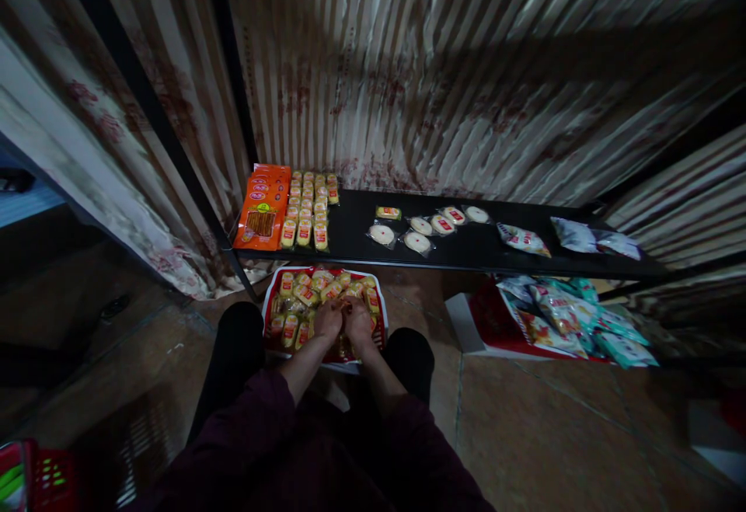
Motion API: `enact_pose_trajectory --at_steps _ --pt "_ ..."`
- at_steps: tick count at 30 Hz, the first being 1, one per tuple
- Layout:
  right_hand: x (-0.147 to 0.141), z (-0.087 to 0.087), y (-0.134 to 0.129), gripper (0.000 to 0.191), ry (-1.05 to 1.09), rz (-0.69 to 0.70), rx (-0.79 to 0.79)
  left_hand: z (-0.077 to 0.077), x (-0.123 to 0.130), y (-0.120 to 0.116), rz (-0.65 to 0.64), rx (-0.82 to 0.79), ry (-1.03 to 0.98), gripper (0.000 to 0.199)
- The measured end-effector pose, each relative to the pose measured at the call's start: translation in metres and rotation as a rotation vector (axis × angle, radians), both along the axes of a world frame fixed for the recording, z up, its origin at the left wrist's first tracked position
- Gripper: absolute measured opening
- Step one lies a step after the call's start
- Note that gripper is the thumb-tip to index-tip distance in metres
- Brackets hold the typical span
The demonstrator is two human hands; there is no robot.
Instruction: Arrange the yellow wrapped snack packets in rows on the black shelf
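Note:
My left hand (328,321) and my right hand (357,322) meet over a white-rimmed box (266,302) set between my knees. Small yellow wrapped snack cakes (290,330) fill the box in a loose heap. The fingers of both hands are bent in close together above the cakes. What lies between the fingertips is too dark and small to make out. Behind the box, on a low black shelf (355,240), stand rows of the same yellow snack cakes (304,231) beside orange snack packets (262,209).
Several round white wrapped cakes (418,242) and a single yellow cake (388,213) lie mid-shelf. Snack bags (523,238) lie farther right. Under the shelf, a red-and-white box (466,325) holds more bags. A black shelf post (233,69) rises at left; a red basket (55,473) stands lower left.

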State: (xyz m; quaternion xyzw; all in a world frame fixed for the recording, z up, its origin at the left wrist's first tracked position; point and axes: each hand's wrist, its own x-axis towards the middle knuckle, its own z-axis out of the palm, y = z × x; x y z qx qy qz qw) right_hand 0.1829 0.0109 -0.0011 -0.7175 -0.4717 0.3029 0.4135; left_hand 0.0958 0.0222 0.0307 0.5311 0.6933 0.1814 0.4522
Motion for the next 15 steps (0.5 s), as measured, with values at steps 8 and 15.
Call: enact_pose_trajectory --at_steps 8,15 --pt "-0.001 -0.015 -0.022 0.036 -0.216 0.017 -0.109 -0.004 -0.002 -0.015 -0.036 -0.085 0.049 0.034" --pt "-0.004 -0.022 -0.017 0.036 -0.230 0.050 -0.101 -0.005 -0.001 -0.015 -0.089 -0.070 0.044 0.030"
